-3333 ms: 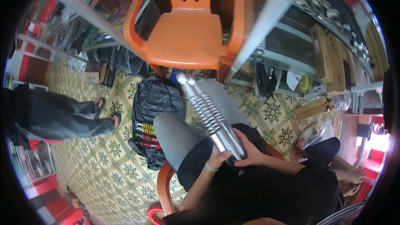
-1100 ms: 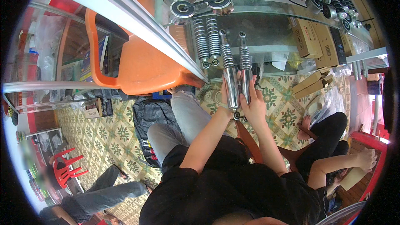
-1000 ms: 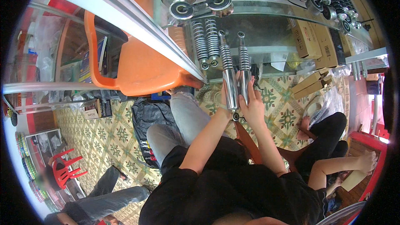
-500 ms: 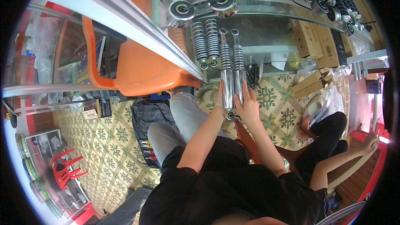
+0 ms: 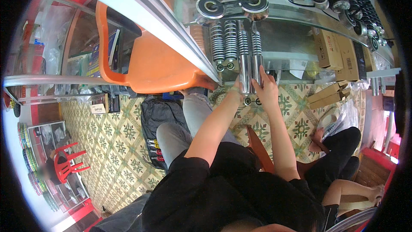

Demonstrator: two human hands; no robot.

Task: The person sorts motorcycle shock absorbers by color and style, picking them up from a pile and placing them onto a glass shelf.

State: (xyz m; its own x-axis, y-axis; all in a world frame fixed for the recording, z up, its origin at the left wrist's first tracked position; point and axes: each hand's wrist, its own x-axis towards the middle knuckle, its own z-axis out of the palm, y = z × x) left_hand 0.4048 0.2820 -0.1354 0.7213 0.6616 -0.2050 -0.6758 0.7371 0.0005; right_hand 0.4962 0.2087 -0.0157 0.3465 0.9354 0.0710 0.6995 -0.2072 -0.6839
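Note:
Between my two hands is a pair of chrome shock absorbers [image 5: 245, 75] with silver springs, lying side by side and pointing away from me. My left hand [image 5: 235, 89] grips them from the left near their lower end, its fingers mostly hidden behind the tubes. From the right, my right hand [image 5: 267, 88] closes round the other side, thumb on the chrome and fingers along the edge. Their far ends reach in under the upper glass shelf, out of clear sight. Just to their left, another pair of silver-spring shock absorbers [image 5: 218, 45] sits on the lower shelf.
Large black-spring shock absorbers [image 5: 253, 2] stand on the upper glass shelf [image 5: 296, 15]. An aluminium door frame [image 5: 171, 25] and an orange chair [image 5: 159, 64] are at left. Cardboard boxes [image 5: 328, 51] lie to the right. Another person's leg [image 5: 334, 150] is at lower right.
My hands have pushed the pair of shock absorbers forward, so their far ends now pass under the upper shelf. The view has shifted slightly. The other person's hand at right has lowered.

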